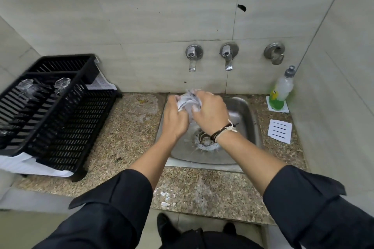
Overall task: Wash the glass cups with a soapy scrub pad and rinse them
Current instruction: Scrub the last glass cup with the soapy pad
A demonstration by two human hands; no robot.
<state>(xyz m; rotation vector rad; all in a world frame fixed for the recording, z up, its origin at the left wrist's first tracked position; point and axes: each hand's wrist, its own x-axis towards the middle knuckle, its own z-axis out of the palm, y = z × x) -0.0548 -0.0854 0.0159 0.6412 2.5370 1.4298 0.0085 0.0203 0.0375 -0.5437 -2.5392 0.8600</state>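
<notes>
Glass cup, blurred and apparently tilted toward the wall, sits over the sink, fingers of left hand and right hand wrapped closed around it.

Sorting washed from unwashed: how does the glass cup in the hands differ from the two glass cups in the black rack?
The held cup is over the sink, gripped by the left hand and right hand; the rack cups stand untouched in the black rack on the counter. The held cup looks cloudy, perhaps soapy, and blurred; the rack cups look clear. The rack cups sit bottom-up; the held cup's pose is unclear. All are transparent glass.
</notes>
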